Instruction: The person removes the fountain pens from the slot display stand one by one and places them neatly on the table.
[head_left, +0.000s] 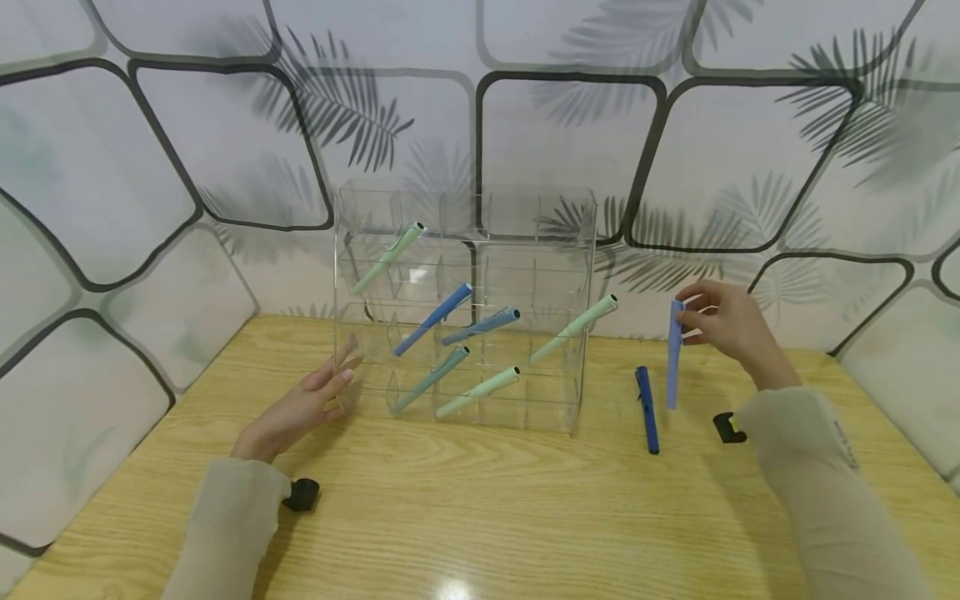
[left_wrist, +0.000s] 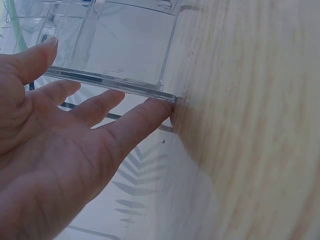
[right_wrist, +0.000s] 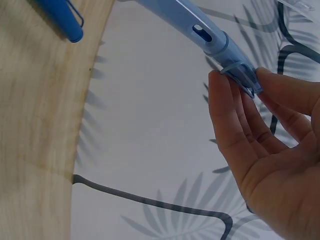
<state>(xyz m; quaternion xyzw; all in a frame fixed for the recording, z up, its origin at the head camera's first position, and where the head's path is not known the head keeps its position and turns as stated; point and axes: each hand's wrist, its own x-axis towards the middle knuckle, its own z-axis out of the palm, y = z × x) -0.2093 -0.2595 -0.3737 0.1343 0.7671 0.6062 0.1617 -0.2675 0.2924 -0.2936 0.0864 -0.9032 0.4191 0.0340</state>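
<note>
A clear acrylic rack (head_left: 555, 412) with rows of compartments stands against the wall, and several pens lean in it. My left hand (head_left: 303, 408) is at the rack's left side. Its fingers are nearly straight, their tips right at the panel's edge in the left wrist view, with the thumb (left_wrist: 42, 60) over the front side. To the right of the rack, my right hand (head_left: 723, 321) pinches a periwinkle-blue pen (head_left: 673, 367) by its clip end, between thumb and fingertips. The pen hangs almost upright, other end down. A dark blue pen (head_left: 647, 410) lies on the table just left of it.
In the rack are a light green pen (head_left: 390, 257) high on the left, a blue pen (head_left: 433, 319) and a steel-blue pen (head_left: 482, 325) mid-height, a teal pen (head_left: 432, 379) below, and another light green pen (head_left: 573, 328) at the right. Patterned wall panels (head_left: 570, 158) border the wooden table (head_left: 450, 500).
</note>
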